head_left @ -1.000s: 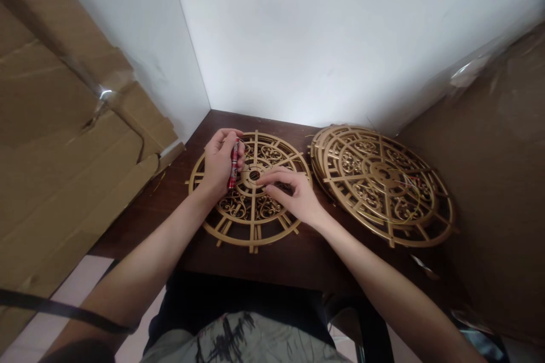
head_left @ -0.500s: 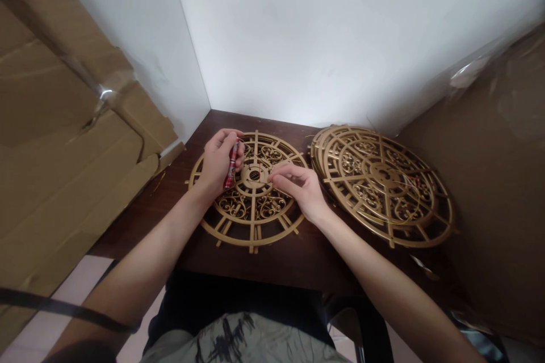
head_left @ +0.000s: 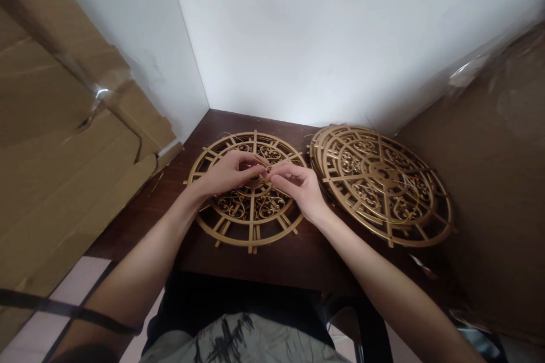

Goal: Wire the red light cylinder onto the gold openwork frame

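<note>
A round gold-coloured ornamental frame (head_left: pixel 252 231), with spokes and scrollwork, lies on a dark wooden table before me; slats show through its gaps. Over its hub, my left hand (head_left: pixel 232 173) and my right hand (head_left: pixel 298 184) meet fingertip to fingertip. My right thumb and forefinger pinch what looks like a thin wire (head_left: pixel 267 168). The left thumb and fingers close at the same spot, though their exact hold is partly hidden. A bit of red (head_left: pixel 218 195) shows beneath my left hand; the rest of that object is covered.
Right of the frame, similar gold frames (head_left: pixel 389 232) are stacked at a slant, with thin yellow and red wires on top. Cardboard (head_left: pixel 76 181) rises at the left, and a brown carton (head_left: pixel 502 181) bounds the right. A white wall (head_left: pixel 315 57) stands behind the table (head_left: pixel 306 261).
My left hand has turned and moved right, from the frame's left part to my right fingertips. The red patterned stick it held is now almost hidden. My right hand has barely moved.
</note>
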Demonstrator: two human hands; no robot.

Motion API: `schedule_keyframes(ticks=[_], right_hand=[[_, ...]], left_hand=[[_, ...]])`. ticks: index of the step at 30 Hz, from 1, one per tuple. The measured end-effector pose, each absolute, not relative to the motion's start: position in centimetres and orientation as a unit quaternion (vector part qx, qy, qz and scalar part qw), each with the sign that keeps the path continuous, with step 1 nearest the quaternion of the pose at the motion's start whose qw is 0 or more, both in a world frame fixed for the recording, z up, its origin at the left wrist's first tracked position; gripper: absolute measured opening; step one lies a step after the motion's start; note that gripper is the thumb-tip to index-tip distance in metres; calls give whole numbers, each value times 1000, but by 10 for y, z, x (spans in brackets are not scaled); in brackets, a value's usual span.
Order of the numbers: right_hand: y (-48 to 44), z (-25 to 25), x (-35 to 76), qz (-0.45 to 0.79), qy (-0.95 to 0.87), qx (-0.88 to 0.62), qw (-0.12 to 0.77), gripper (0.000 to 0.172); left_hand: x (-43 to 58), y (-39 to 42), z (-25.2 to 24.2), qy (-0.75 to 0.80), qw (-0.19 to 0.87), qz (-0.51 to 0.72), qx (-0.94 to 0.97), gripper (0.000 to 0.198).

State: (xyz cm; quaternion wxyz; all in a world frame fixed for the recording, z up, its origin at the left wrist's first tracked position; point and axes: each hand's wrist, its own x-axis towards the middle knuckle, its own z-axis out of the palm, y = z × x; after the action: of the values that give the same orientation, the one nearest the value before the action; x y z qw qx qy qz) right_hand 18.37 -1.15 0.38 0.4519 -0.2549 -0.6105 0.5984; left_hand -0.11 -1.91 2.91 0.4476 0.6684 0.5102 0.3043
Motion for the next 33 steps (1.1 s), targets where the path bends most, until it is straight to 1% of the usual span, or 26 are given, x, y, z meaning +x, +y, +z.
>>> schedule_keyframes(ticks=[6,13,19,21,23,28,30,33], right_hand=[[-12,3,183,587,-617,-261,455,6],[-12,4,184,578,-622,-283,446,13],[-13,3,183,560,-640,-273,450,5],[-13,1,182,547,-647,-281,451,5],[-14,-1,182,515,-667,-297,449,7],[-16,-2,183,366,-758,-319,435,15],[-17,-1,183,335,-773,-322,432,17],[-18,-1,184,308,-778,-343,428,18]], left_hand=[[-2,-17,26,471,397,322,719,25],[-1,-16,25,465,398,334,717,20],[-4,-13,17,532,320,374,689,25],[-5,-13,16,536,321,379,682,26],[-5,-13,16,536,342,378,673,26],[-3,-15,21,546,393,398,623,23],[-3,-15,22,559,385,401,615,23],[-4,-13,23,581,338,400,623,22]])
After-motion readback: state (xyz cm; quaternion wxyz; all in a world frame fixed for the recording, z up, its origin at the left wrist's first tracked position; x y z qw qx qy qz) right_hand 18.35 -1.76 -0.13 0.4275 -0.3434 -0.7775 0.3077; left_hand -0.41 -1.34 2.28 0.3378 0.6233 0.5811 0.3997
